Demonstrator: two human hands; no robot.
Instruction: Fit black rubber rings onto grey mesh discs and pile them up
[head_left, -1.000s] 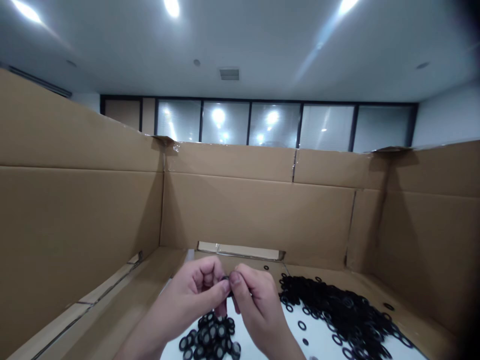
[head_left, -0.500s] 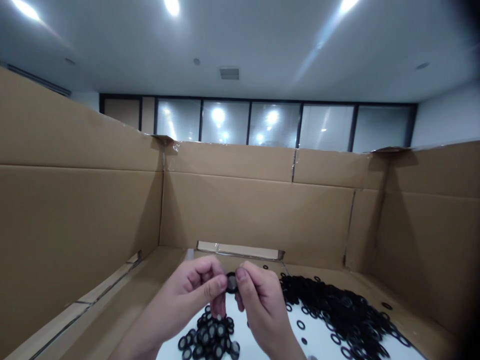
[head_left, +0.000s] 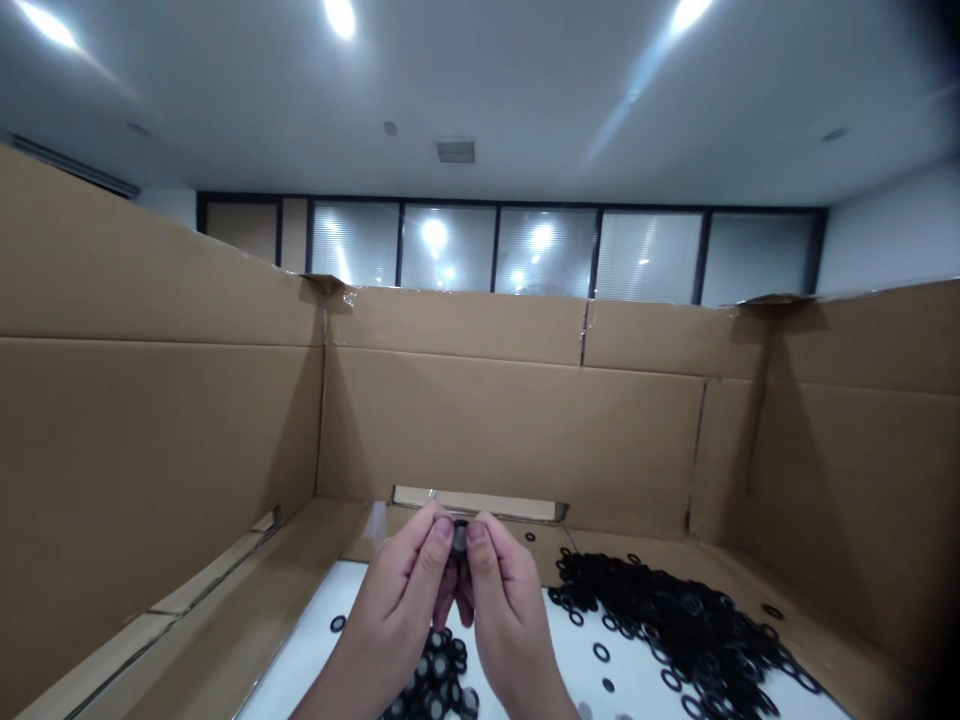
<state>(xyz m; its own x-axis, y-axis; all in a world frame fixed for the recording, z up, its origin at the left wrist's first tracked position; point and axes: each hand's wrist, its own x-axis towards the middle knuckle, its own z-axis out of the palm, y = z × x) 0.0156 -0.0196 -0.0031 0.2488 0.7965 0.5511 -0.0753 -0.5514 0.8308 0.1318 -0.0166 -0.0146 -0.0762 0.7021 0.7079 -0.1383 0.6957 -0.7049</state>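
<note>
Head view: left hand (head_left: 405, 580) and right hand (head_left: 507, 590) close together, fingers (head_left: 478, 534) of both pinched on one dark round piece with grey centre (head_left: 460, 541). Piece sits between the two thumb tips, above the white sheet (head_left: 300, 655). Nearer the camera than the fingers, between the forearms: heap of grey-centred pieces (head_left: 436, 672), partly hidden by the left forearm. Right of the fingers: wide pile of black rings (head_left: 679, 612), running over the sheet's edge onto cardboard. Between pile and right forearm: loose ring (head_left: 595, 654), small dark disc (head_left: 608, 685). Left of the left forearm: single dark ring (head_left: 333, 625). Beyond the fingers: cardboard back wall (head_left: 487, 420).
</note>
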